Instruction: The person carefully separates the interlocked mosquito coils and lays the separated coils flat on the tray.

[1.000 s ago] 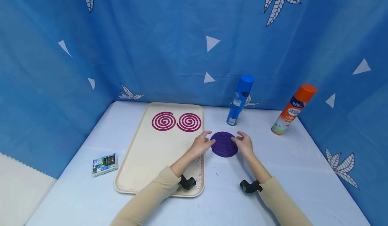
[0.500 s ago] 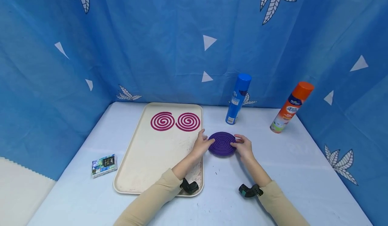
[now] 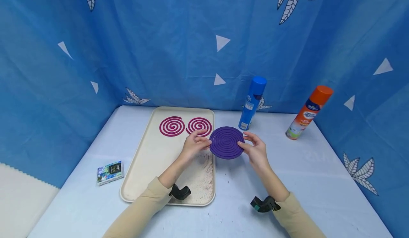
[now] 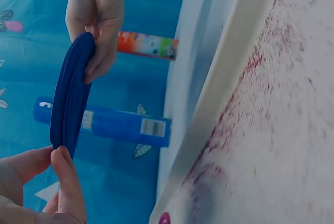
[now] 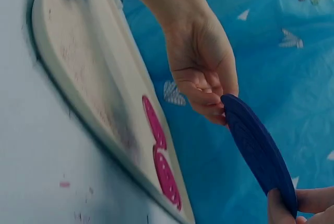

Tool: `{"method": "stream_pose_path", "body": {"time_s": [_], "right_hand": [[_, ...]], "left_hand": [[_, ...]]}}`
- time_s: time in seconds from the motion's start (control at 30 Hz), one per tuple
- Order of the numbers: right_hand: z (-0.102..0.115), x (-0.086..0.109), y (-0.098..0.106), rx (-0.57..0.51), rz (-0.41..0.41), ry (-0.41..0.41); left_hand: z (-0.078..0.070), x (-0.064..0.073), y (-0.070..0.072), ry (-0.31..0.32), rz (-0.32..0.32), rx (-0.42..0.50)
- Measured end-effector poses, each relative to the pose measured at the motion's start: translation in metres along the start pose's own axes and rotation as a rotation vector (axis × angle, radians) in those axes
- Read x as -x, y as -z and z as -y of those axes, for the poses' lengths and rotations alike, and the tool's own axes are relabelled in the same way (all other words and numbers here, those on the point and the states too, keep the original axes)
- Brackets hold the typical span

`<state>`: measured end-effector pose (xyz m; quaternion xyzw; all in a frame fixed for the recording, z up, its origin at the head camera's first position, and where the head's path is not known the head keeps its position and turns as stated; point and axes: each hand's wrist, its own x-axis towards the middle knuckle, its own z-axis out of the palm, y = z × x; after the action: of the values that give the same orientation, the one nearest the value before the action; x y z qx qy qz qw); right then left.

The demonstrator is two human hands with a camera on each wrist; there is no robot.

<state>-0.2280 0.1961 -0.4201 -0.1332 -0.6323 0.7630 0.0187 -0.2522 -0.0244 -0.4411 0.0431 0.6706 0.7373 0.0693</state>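
Note:
A purple mosquito coil (image 3: 226,143), a flat round spiral, is raised above the table in the head view. My left hand (image 3: 193,145) pinches its left edge between thumb and fingers, over the tray. On the opposite edge, my right hand (image 3: 256,150) pinches it too. Seen nearly edge-on in the left wrist view, the purple coil (image 4: 73,91) spans the gap between both hands. Two magenta mosquito coils, one on the left (image 3: 172,126) and one on the right (image 3: 199,125), lie at the far end of the cream tray (image 3: 153,181); my left fingers partly cover the right one.
A blue spray can (image 3: 252,103) stands behind the purple coil. Farther right is an orange spray can (image 3: 308,113). A small patterned packet (image 3: 110,173) lies left of the tray. Blue curtains (image 3: 159,53) surround the white table (image 3: 287,174).
The purple coil has come up off the table and shifted left toward the tray, held by both hands. Both hands rose with it. The magenta coils stayed put.

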Motion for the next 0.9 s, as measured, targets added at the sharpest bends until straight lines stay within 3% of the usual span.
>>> {"method": "stream_pose_path", "body": {"time_s": [0.13, 0.3, 0.47, 0.73, 0.8, 0.9], "right_hand": [[0.004, 0.013, -0.014, -0.001, 0.067, -0.013], [0.006, 0.025, -0.025, -0.029, 0.135, -0.048], [0.007, 0.030, -0.031, -0.065, 0.178, -0.088], [0.006, 0.030, -0.028, -0.002, 0.141, -0.120], [0.006, 0.030, -0.028, -0.004, 0.144, -0.105], [0.005, 0.029, -0.027, 0.028, 0.161, -0.054]], "left_hand": [[-0.010, 0.014, 0.020, 0.026, -0.023, -0.014], [-0.014, 0.024, 0.037, 0.005, -0.040, -0.043], [-0.011, 0.028, 0.045, -0.072, -0.033, -0.029], [-0.010, 0.029, 0.050, -0.194, 0.035, -0.005], [-0.011, 0.028, 0.051, -0.175, 0.039, 0.015], [-0.015, 0.027, 0.053, -0.088, 0.017, 0.058]]}}
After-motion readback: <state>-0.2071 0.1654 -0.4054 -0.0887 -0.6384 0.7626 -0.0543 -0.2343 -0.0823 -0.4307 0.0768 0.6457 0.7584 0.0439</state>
